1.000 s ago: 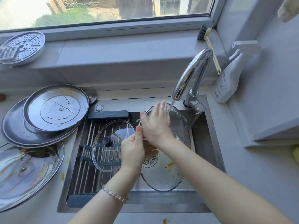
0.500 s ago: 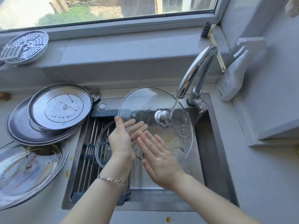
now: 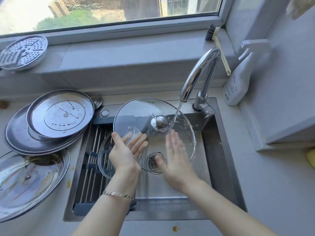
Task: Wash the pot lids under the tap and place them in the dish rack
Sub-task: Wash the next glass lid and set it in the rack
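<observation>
Left hand is flat and spread, fingers straight, pressed against the lower-left edge of the big glass lid and propping it at a tilt. The right hand is flat too, palm down on the lid's near face, blurred in the frame, gripping nothing. The hands are apart, one on each side of the lid, and neither is curled round it.

The lid sits over the sink, with the stream from the tap landing just right of its metal knob. Yellowish specks cling near the far-right rim, so I'd say the wash is only partway done.

On handling, this is rigid glass, probably fairly heavy for its size, and running wet, so it looks slippery under flat palms. It would likely chip or crack if it slid onto the steel basin. The knob is the sure hold, and a pinch on the rim is second best (bare glass gives nothing to hook).

The dish rack spans the left of the sink with a smaller glass lid already lying on it. The free bars beside it look tight for this one. The steel lids wait stacked on the counter to the left.
</observation>
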Available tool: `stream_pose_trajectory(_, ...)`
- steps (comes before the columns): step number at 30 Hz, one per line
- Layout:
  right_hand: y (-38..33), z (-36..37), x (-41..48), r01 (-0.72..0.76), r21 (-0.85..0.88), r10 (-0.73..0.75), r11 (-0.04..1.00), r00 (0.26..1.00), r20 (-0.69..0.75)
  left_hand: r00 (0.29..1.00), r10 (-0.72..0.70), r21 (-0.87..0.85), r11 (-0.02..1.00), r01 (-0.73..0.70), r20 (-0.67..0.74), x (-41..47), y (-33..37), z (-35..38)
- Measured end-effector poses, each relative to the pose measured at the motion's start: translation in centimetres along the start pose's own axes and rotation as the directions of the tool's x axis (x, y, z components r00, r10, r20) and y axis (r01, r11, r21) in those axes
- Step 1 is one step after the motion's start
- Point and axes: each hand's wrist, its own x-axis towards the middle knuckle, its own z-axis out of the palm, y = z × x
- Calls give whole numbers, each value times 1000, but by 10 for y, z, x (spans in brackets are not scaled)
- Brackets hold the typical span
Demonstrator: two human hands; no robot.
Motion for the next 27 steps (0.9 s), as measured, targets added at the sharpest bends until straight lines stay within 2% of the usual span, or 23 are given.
stream_pose_trajectory(2, 11, -16, 11, -259, 83, 251, 962, 963, 95, 1000, 5, -4, 1000, -5, -15, -1, 1, -2)
stream_pose_trajectory(3, 10, -19, 13, -299, 73, 292, 951, 951, 101, 1000, 8, -5, 1000, -8, -20, -1, 1, -2)
stream_pose_trajectory(4, 1, -18, 13, -278, 64, 271, 958, 958, 97, 1000, 11, -5, 1000, -11, -24, -2, 2, -2)
stream_pose_trajectory(6, -24, -2, 3, -58, -12, 58, 998, 998, 21, 1000, 7, -9, 1000, -7, -28, -3, 1, 1)
stream_pose_trajectory(8, -38, 14, -7, 125, -68, -128, 990, 991, -35, 1000, -5, -7, 1000, 5, -29, -4, 0, 4)
stream_pose_trajectory(9, -38, 15, -6, 143, -71, -147, 987, 987, -63, 1000, -8, -9, 1000, 8, -27, -4, 0, 4)
stream_pose_trajectory(11, -27, 8, 1, 78, -15, -79, 997, 992, -97, 1000, -5, -18, 1000, 5, -26, -4, 1, 3)
stream_pose_trajectory(14, 2, -5, 14, -175, 88, 179, 981, 983, -38, 1000, -11, -3, 1000, 11, -27, -5, 3, -4)
stream_pose_trajectory(17, 26, -17, 40, -252, 95, 252, 963, 968, 15, 999, -54, 29, 998, 54, -2, -5, 2, -14)
stream_pose_trajectory(22, 52, -45, 74, -170, 72, 166, 983, 985, 53, 990, -102, 122, 989, 89, 100, -8, 4, -25)
stream_pose_trajectory(26, 29, -36, 44, 105, 41, -106, 994, 994, 23, 992, -86, 97, 992, 77, 88, -2, 10, -17)
stream_pose_trajectory(27, 24, -31, 34, 129, 38, -130, 991, 991, 34, 993, -79, 98, 993, 71, 83, 1, 11, -16)
